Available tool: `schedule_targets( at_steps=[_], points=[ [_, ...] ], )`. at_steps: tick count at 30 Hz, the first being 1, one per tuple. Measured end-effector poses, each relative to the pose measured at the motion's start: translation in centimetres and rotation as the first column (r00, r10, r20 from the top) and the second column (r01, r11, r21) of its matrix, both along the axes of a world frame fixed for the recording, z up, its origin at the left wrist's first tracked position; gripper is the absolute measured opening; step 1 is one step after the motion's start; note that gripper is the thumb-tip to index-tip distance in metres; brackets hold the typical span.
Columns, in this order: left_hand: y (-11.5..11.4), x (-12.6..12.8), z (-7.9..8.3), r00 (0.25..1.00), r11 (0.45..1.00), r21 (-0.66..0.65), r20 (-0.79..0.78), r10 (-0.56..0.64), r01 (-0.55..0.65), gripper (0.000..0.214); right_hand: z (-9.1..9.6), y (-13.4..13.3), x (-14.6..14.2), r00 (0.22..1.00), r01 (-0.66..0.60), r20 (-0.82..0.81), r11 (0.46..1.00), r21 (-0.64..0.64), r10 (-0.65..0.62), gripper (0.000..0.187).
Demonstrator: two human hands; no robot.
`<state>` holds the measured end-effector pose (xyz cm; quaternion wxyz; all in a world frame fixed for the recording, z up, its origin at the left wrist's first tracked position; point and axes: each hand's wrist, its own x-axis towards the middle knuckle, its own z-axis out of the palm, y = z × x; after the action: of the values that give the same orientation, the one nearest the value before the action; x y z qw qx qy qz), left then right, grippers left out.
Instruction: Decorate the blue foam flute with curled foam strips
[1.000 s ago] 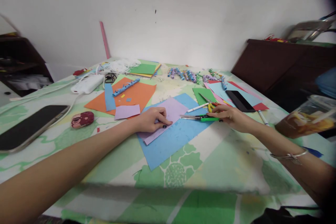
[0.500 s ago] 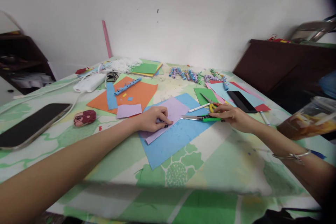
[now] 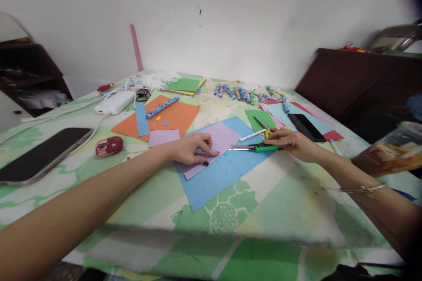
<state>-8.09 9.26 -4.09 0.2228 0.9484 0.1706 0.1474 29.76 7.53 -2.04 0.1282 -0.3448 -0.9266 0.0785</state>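
My left hand point(image 3: 191, 148) rests on a folded sheet of purple paper point(image 3: 222, 137), its thumb and index finger spread apart and the other fingers curled. The index fingertip touches the paper near its lower edge. Beneath lies a larger blue sheet point(image 3: 227, 180). To the right, my right hand point(image 3: 293, 142) pinches the green handle of a utility knife point(image 3: 265, 148), whose metal blade points left toward the purple paper. Just behind that hand are scissors point(image 3: 262, 122) with yellow and orange handles, partly hidden by the fingers. A white pen point(image 3: 252, 135) lies beside them.
Orange paper point(image 3: 184, 112) carries a blue strip and a rolled blue piece. Curled paper decorations point(image 3: 242, 94) sit at the back. Phones point(image 3: 42, 153) point(image 3: 305, 127) lie on both sides. A plastic drink cup point(image 3: 389, 153) stands at right; a red patterned case point(image 3: 108, 146) at left.
My left thumb has shifted slightly down and away from the index finger. The view has moved a little; my right hand stays on the utility knife's handle.
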Motion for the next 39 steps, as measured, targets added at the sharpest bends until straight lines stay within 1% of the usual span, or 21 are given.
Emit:
schedule_targets(
  at_steps=[7, 13, 19, 24, 28, 31, 34, 39],
  points=[
    [0.0, 0.0, 0.0, 1.000, 1.000, -0.004, -0.008, 0.007, -0.007, 0.031, -0.1, 0.3, -0.4, 1.000, -0.004, -0.023, 1.000, -0.018, 0.003, 0.045],
    [-0.1, 0.1, 0.0, 1.000, 1.000, 0.018, -0.007, 0.015, -0.015, 0.030, -0.8, 0.7, 0.1, 0.999, 0.020, -0.034, 0.999, 0.025, -0.019, 0.039],
    [-0.2, 0.0, 0.1, 0.999, 1.000, 0.012, -0.024, 0.029, -0.029, 0.031, -1.2, 1.3, 0.2, 0.996, 0.018, -0.090, 0.999, 0.048, -0.014, 0.035],
    [-0.2, 0.0, 0.1, 0.999, 0.999, 0.000, -0.010, 0.032, -0.032, 0.028, -1.1, 1.9, -0.7, 0.996, 0.029, -0.091, 0.998, 0.048, -0.025, 0.040],
    [-0.2, 0.1, 0.1, 1.000, 0.999, -0.029, 0.014, 0.019, -0.018, 0.024, -1.3, 2.6, -1.1, 0.994, 0.081, -0.083, 0.995, 0.051, -0.076, 0.047],
    [-0.2, 0.1, 0.1, 1.000, 0.999, -0.039, 0.022, 0.015, -0.014, 0.024, -1.5, 3.3, -1.3, 0.996, 0.068, -0.069, 0.996, 0.062, -0.064, 0.050],
    [-0.4, 0.1, 0.2, 1.000, 0.999, -0.035, 0.020, 0.024, -0.023, 0.026, -1.5, 4.1, -1.4, 0.998, 0.051, -0.047, 0.997, 0.060, -0.048, 0.052],
    [-0.7, 0.1, 0.2, 1.000, 0.999, -0.008, 0.007, 0.031, -0.031, 0.036, -1.5, 4.7, -1.2, 0.996, 0.075, -0.041, 0.996, 0.055, -0.073, 0.052]
  ],
)
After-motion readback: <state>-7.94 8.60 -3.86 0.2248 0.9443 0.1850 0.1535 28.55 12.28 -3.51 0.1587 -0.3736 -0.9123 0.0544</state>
